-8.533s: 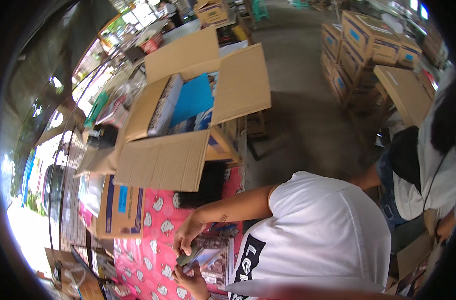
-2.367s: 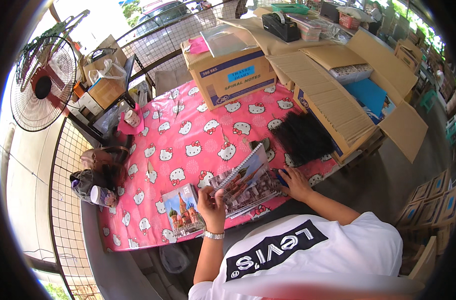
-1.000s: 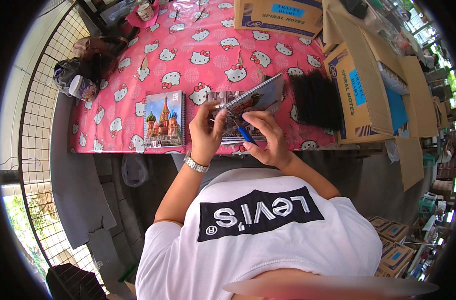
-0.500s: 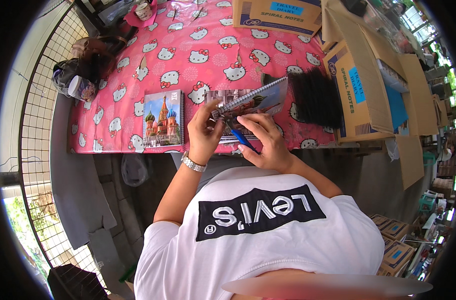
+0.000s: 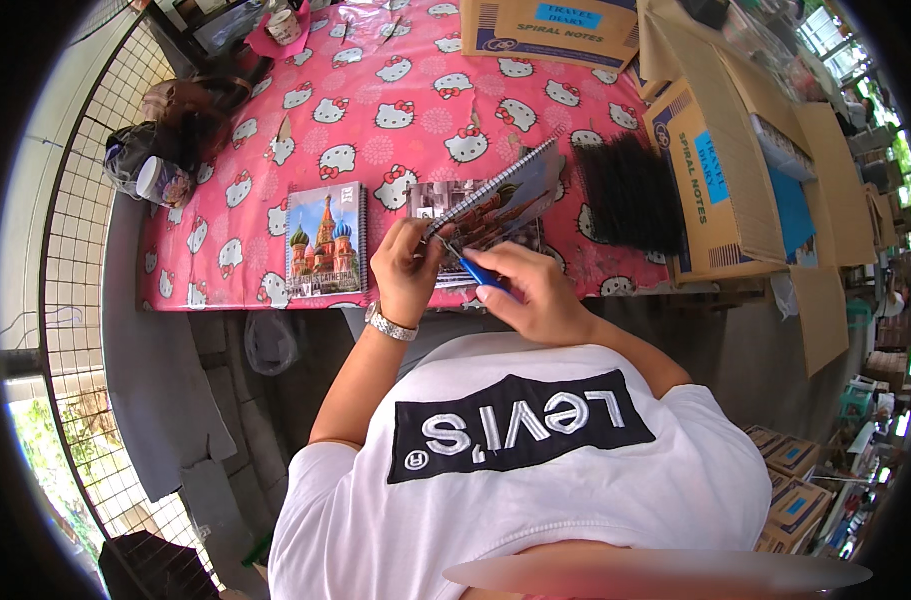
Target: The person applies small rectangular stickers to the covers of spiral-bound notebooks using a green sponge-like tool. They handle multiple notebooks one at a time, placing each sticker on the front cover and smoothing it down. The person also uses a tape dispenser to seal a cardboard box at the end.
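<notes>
My left hand grips the bottom corner of a spiral notebook, which is raised and tilted up to the right over the table. Blue-handled pliers are in my right hand, their jaws at the lower end of the notebook's black wire spiral, close to my left fingertips. Beneath it lie printed sheets or another notebook, partly covered. A spiral notebook with a colourful domed cathedral on its cover lies flat to the left.
A heap of black wire spirals lies to the right, against an open cardboard box. Another box stands at the far side. Bags and a patterned cup are at the left edge of the pink tablecloth.
The raised notebook has tipped to a steeper angle, its spiral pointing more upward. My right fingers have closed further round the pliers' handles.
</notes>
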Demonstrator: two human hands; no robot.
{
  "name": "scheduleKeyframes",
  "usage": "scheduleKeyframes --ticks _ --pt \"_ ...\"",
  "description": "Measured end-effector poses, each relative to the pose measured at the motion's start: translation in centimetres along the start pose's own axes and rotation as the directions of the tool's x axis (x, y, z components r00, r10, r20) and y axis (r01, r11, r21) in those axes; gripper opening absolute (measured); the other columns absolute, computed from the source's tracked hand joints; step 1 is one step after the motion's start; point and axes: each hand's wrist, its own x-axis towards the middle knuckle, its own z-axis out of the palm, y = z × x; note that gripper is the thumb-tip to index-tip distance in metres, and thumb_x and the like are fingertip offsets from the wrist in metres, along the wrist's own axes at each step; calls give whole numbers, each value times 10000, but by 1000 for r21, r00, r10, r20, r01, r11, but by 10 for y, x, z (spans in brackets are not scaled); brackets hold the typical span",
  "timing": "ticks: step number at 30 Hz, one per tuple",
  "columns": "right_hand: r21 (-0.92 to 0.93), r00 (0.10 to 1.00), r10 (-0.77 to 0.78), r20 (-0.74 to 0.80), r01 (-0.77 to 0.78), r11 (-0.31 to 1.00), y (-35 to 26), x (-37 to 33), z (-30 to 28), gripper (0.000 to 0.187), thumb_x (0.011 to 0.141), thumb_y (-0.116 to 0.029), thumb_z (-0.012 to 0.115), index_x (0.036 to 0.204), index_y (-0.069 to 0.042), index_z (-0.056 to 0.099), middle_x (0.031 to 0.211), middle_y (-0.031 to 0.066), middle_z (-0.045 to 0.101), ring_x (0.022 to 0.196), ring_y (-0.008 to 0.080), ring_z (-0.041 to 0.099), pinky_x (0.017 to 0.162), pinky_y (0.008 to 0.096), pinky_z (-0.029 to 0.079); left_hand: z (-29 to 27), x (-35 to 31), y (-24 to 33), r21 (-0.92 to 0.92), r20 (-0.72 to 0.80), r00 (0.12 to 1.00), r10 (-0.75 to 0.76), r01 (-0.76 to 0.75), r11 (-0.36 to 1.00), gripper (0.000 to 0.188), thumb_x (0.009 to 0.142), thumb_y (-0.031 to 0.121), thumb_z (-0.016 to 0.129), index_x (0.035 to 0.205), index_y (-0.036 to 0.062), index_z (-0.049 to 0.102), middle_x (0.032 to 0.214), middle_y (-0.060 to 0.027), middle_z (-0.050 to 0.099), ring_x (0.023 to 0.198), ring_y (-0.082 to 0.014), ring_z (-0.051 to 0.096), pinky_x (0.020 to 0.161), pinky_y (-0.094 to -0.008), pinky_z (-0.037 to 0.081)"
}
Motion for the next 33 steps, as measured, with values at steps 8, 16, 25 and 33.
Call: scheduleKeyframes --ticks 8,16,25,33 --pt "162 982 -180 -62 188 969 20 -4 -9 508 956 -204 573 1388 49 485 1192 127 598 1021 172 591 919 319 491 -39 29 25 4 51 996 76 -77 997 274 785 -126 653 1029 -1 662 909 -39 666 763 -112 660 612 -237 519" --pt "-267 871 27 -490 -179 947 114 -5 -107 463 887 -210 688 1286 -5 575 1126 115 653 1002 226 642 912 342 497 -129 112 31 580 225 964 140 -248 776 64 726 43 581 784 66 594 755 -80 594 795 -307 572 743 -428 415" --pt "-651 873 -80 -481 -295 700 163 8 -108 295 836 -235 708 1059 -43 682 1005 195 647 1013 382 615 882 452 493 -75 71 -156 838 24 859 -511 262 479 643 861 234 594 1484 276 439 1616 -88 282 1491 -314 248 1075 -711 253" --pt "-647 638 -131 -759 -762 38 173 25 -188 316 893 -316 687 1113 -92 660 1177 155 602 1087 367 587 913 466 504 -136 -6 -206 684 -25 842 -539 408 605 603 969 452 544 1528 295 380 1584 -233 289 1433 -404 342 1131 -517 334"
